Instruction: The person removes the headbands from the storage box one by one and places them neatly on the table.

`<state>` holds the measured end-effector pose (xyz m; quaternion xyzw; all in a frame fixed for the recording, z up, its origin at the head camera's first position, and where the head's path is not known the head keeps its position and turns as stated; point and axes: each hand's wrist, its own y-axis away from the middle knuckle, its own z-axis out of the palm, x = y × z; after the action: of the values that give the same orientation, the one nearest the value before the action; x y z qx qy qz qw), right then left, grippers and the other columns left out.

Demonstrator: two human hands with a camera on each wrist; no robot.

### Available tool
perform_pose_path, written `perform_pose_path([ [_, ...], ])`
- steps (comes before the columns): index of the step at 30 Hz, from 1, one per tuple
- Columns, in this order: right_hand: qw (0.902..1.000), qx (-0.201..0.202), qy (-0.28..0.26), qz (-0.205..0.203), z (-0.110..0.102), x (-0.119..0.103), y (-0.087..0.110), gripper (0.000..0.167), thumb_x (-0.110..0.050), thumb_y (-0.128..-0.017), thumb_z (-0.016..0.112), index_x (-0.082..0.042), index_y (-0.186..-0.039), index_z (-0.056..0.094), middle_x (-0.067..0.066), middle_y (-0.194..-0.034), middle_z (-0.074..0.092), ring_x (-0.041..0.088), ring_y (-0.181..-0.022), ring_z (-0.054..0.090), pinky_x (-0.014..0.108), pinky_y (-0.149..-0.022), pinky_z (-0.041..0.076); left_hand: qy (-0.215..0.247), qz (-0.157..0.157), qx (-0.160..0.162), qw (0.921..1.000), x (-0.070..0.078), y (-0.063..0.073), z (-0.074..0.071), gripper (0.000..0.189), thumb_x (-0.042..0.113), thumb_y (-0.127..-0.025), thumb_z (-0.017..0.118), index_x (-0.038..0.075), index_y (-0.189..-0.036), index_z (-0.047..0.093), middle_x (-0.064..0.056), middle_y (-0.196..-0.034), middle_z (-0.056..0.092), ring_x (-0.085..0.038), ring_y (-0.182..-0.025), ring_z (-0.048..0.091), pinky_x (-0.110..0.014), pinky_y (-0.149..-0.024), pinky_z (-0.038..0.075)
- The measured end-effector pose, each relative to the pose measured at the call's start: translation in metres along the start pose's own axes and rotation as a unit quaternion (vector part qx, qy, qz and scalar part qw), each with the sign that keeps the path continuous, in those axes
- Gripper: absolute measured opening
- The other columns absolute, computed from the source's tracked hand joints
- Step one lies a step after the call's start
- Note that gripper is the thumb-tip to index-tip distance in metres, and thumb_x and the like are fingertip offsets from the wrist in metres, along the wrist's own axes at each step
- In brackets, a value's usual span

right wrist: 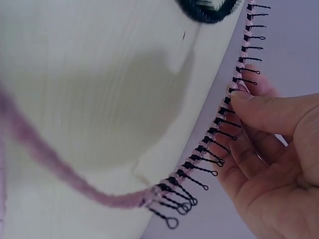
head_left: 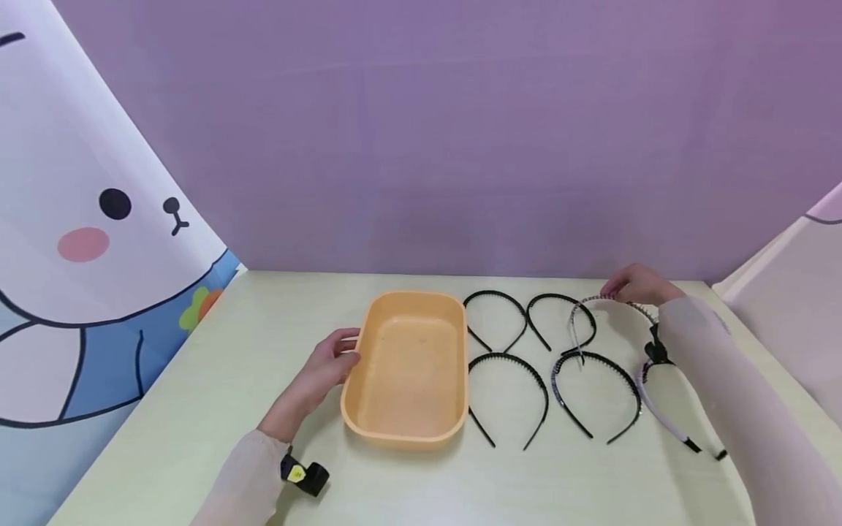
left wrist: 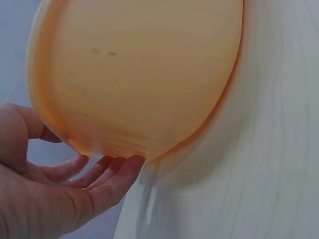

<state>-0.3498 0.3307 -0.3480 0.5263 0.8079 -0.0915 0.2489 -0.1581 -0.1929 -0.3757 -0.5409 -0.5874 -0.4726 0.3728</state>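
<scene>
An orange plastic basket (head_left: 414,372) sits left of a group of headbands. My left hand (head_left: 332,358) holds its left rim, with thumb and fingertips at the edge. Toward the far right, my right hand (head_left: 634,285) pinches a pale pink toothed headband (right wrist: 112,200) at its curved top, between thumb and fingers. Held up with its ends hanging down, the headband overlaps a black headband (head_left: 555,296) in the head view. A lilac headband (head_left: 661,418) lies nearer to me, partly hidden by my right forearm.
Beside the basket lie a thin black headband (head_left: 493,292) at the back and a black toothed headband (head_left: 506,356) in front. Right of that is a dark headband with a purplish side (head_left: 595,356). A purple backdrop (head_left: 427,146) rises behind the table.
</scene>
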Motion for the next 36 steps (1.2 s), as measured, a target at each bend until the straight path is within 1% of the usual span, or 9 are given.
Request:
perform_pose_path([
  [9,0.9996,0.012,0.019,0.017,-0.008,0.017,0.006,0.025,0.006,-0.078,0.056,0.011,-0.099,0.068,0.022,-0.092,0.070,0.012,-0.078,0.056,0.023,-0.065,0.047,-0.003,-0.001,0.006,1.0000,0.002,0.000,0.000,0.047,0.004,-0.093,0.044,0.000,-0.139,0.037,-0.028,-0.135,0.047,-0.035,-0.113,0.057,-0.038,-0.082,0.057],
  [13,0.9987,0.022,0.036,0.027,-0.012,0.027,0.006,0.024,0.004,-0.080,0.055,0.009,-0.099,0.069,0.024,-0.096,0.069,0.013,-0.080,0.058,0.025,-0.066,0.047,0.002,0.002,0.004,1.0000,0.001,0.000,0.000,0.047,0.004,-0.093,0.044,0.000,-0.139,0.037,-0.028,-0.135,0.047,-0.035,-0.113,0.056,-0.037,-0.080,0.057],
  [16,0.9979,0.029,0.048,0.032,-0.016,0.032,0.009,0.023,0.001,-0.083,0.055,0.008,-0.100,0.069,0.029,-0.102,0.067,0.025,-0.086,0.062,0.030,-0.071,0.049,0.006,0.000,0.006,1.0000,0.000,0.000,0.002,0.046,0.004,-0.093,0.045,0.000,-0.139,0.038,-0.027,-0.134,0.048,-0.035,-0.113,0.057,-0.037,-0.079,0.057],
  [18,0.9976,0.034,0.051,0.033,-0.017,0.035,0.010,0.023,0.000,-0.084,0.055,0.007,-0.100,0.070,0.031,-0.106,0.065,0.028,-0.089,0.062,0.031,-0.071,0.050,0.004,-0.001,0.008,1.0000,0.000,0.000,0.002,0.046,0.005,-0.093,0.045,0.000,-0.138,0.038,-0.027,-0.134,0.048,-0.035,-0.113,0.057,-0.037,-0.079,0.057],
  [20,0.9976,0.038,0.049,0.032,-0.017,0.037,0.011,0.023,0.001,-0.084,0.055,0.008,-0.100,0.069,0.032,-0.106,0.065,0.027,-0.088,0.061,0.030,-0.070,0.049,0.004,-0.002,0.010,0.9999,0.001,0.000,0.002,0.046,0.005,-0.092,0.045,0.000,-0.138,0.039,-0.027,-0.134,0.048,-0.035,-0.112,0.057,-0.037,-0.080,0.057],
  [24,0.9974,0.044,0.043,0.036,-0.015,0.045,0.010,0.023,0.002,-0.082,0.057,0.009,-0.101,0.069,0.030,-0.101,0.067,0.015,-0.079,0.056,0.025,-0.063,0.045,0.006,0.001,0.008,0.9999,0.001,0.000,0.002,0.046,0.004,-0.092,0.045,-0.001,-0.138,0.039,-0.027,-0.135,0.048,-0.035,-0.112,0.057,-0.037,-0.080,0.057],
  [27,0.9972,0.046,0.046,0.037,-0.013,0.051,0.010,0.023,0.001,-0.082,0.057,0.009,-0.101,0.069,0.029,-0.099,0.067,0.013,-0.077,0.055,0.025,-0.062,0.044,0.008,0.001,0.009,0.9999,0.002,-0.002,0.002,0.046,0.004,-0.092,0.045,-0.001,-0.138,0.039,-0.027,-0.134,0.048,-0.034,-0.111,0.057,-0.036,-0.079,0.057],
  [32,0.9966,0.053,0.058,0.027,-0.008,0.060,0.009,0.022,0.001,-0.082,0.058,0.008,-0.099,0.070,0.032,-0.104,0.065,0.013,-0.078,0.055,0.025,-0.062,0.044,0.008,-0.001,0.009,0.9999,0.001,-0.002,0.004,0.046,0.004,-0.093,0.045,-0.001,-0.138,0.039,-0.027,-0.133,0.048,-0.033,-0.110,0.057,-0.035,-0.078,0.057],
  [36,0.9973,0.052,0.042,0.032,-0.005,0.067,0.006,0.023,0.003,-0.081,0.056,0.008,-0.099,0.070,0.034,-0.107,0.063,0.014,-0.079,0.055,0.025,-0.061,0.044,0.004,-0.004,0.009,0.9999,0.000,-0.001,0.005,0.046,0.005,-0.093,0.045,-0.001,-0.138,0.039,-0.026,-0.134,0.048,-0.033,-0.111,0.057,-0.035,-0.080,0.056],
])
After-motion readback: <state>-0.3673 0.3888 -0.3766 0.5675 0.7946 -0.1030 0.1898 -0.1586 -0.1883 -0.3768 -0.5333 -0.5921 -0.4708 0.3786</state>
